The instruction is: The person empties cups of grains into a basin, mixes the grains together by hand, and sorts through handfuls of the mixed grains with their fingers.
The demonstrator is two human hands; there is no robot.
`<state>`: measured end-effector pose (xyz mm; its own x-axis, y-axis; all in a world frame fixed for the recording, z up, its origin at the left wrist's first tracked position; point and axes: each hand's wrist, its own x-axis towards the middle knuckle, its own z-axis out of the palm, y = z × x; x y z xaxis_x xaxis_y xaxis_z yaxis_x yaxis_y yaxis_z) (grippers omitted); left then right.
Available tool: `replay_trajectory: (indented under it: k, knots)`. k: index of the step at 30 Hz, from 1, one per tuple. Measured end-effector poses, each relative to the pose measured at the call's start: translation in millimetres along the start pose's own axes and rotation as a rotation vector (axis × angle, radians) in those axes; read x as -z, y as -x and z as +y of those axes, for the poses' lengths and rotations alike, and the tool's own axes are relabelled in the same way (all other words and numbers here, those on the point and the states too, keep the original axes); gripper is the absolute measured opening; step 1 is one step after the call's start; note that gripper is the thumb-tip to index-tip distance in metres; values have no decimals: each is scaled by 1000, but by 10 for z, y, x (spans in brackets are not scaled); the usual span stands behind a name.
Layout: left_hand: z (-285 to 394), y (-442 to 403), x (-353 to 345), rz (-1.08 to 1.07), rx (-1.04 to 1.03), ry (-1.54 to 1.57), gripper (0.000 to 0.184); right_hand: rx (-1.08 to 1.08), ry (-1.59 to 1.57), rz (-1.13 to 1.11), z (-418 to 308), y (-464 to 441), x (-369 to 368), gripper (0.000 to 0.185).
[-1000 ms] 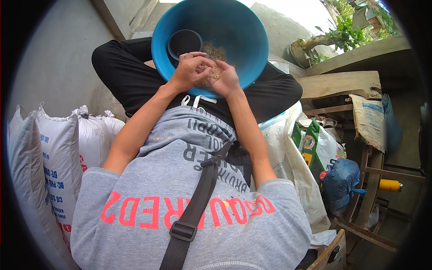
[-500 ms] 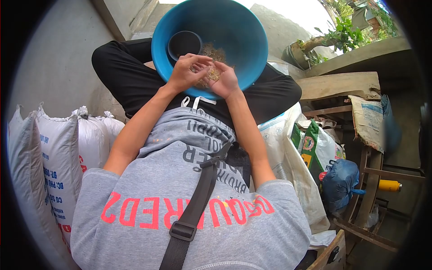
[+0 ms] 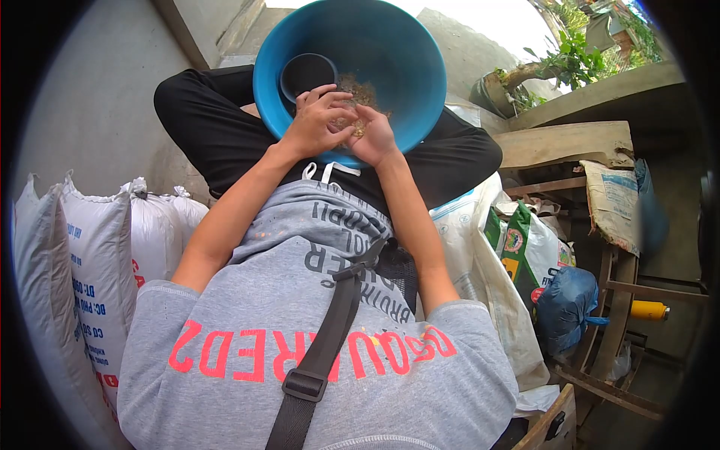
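Observation:
A blue basin (image 3: 424,82) rests across my crossed legs, with pale, grain-like bits (image 3: 364,91) on its bottom. A dark round bowl (image 3: 308,73) sits inside it on the left. My right hand (image 3: 376,139) is cupped palm up at the near side of the basin and holds a little of the same bits. Over that palm reaches my left hand (image 3: 319,118), its fingers apart and slightly bent, the thumb close to the right palm. I cannot make out anything between the left fingers.
White printed sacks (image 3: 94,232) stand along the left wall. To my right are a pale sack (image 3: 480,255), a green and white bag (image 3: 529,240), a blue plastic bag (image 3: 568,307) and a wooden frame (image 3: 566,142). A potted plant (image 3: 574,64) is beyond.
The left fingers have spread and shifted slightly, and the right fingers have curled in a little. The basin and bowl stay in place.

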<state>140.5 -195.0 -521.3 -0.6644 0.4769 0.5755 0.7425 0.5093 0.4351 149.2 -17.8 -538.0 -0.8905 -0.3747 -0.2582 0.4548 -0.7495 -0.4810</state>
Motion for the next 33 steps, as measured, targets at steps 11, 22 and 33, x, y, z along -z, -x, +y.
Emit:
replay_trajectory:
  k: [11,22,33]
  knots:
    - [13,-35,20,53,-14,96,14,6,15,19,-21,37,-35,38]
    - [-197,-78,-56,379,367,21,29,-53,-19,-37,-47,65,-162,48]
    - [54,6,-8,-106,-89,33,18,-9,-14,23,4,-62,131,33]
